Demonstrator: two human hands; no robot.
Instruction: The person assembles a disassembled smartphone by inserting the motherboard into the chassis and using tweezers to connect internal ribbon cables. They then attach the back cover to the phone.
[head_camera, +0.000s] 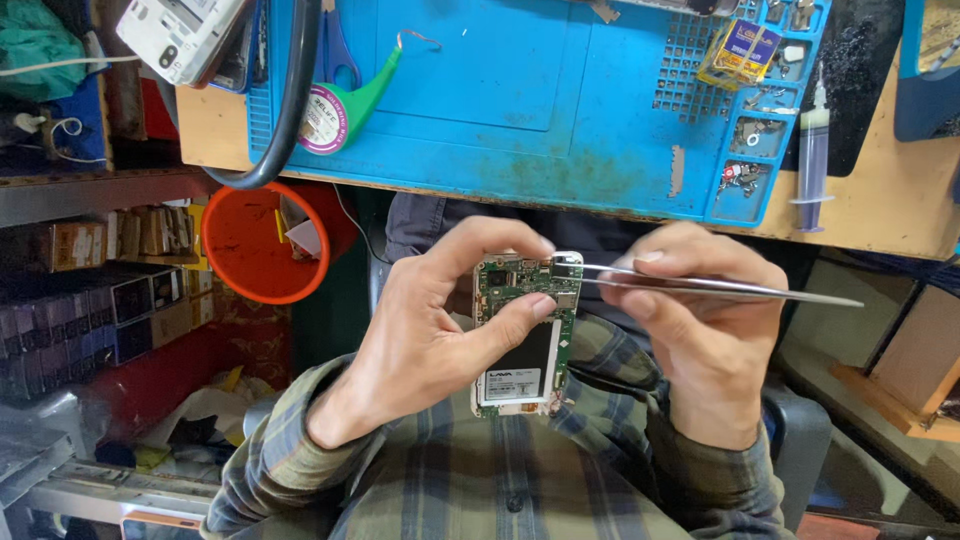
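Your left hand (430, 335) grips an opened phone (522, 335) above your lap, long axis upright, circuit board end toward the bench. Your right hand (700, 330) pinches tweezers (700, 285), lying crosswise, tips touching the phone's top corner.

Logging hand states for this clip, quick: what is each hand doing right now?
Left hand: closed around the opened phone.
Right hand: pinching metal tweezers, tips at the phone's top edge.
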